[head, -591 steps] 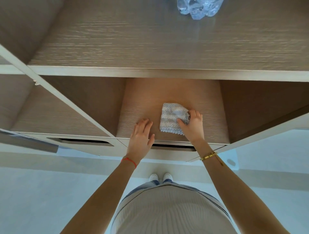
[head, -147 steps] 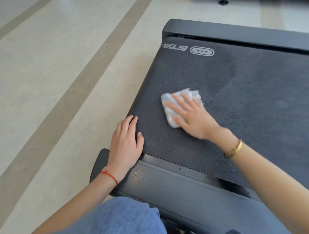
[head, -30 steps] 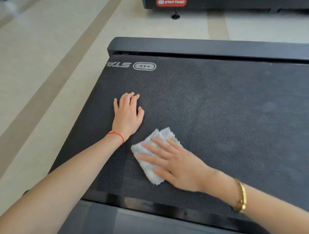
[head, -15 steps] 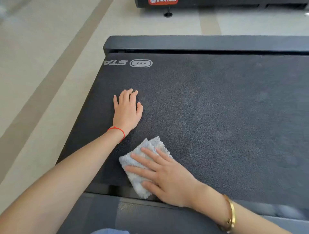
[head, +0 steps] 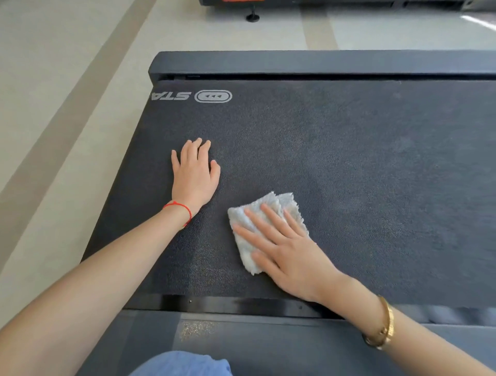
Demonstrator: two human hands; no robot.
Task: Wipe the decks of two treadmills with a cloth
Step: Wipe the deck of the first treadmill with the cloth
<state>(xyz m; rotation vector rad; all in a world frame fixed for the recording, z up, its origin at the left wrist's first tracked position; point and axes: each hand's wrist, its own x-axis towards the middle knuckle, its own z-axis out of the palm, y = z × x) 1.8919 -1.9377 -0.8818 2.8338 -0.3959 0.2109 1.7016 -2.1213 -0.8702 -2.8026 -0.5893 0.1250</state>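
- Cloth (head: 268, 230): a small pale, fluffy rag, folded over on itself, lying flat on the treadmill belt (head: 349, 174), toward the belt's near edge and left of its middle.
- My right hand (head: 284, 249) lies on top of the cloth, fingers straight and slightly spread, palm down; it presses the rag onto the belt rather than gripping it. The fingertips point away and to the left, and the cloth's frayed edge shows beyond them.
- My left hand (head: 194, 175) rests flat on the bare belt, fingers straight and close together, thumb a little apart. It holds nothing. It sits near the belt's left edge, just beside the cloth but not touching it.
- I see a thin red string (head: 178, 208) round my left wrist and a gold bracelet (head: 383, 330) round my right one.
- White lettering, upside down from where I look, and an oval logo (head: 213, 96) are printed in the belt's far left corner.
- A dark frame rail (head: 322, 63) runs along the far side of the belt, and another dark rail (head: 268, 340) runs along the near side, under my forearms.
- Pale floor (head: 67, 94) with a darker stripe lies to the left.
- At the top edge I can make out the base of a second machine (head: 335, 2) with a small black foot (head: 252, 16) on the floor; the rest is cut off.
- Blue fabric (head: 185, 365) shows at the bottom edge.
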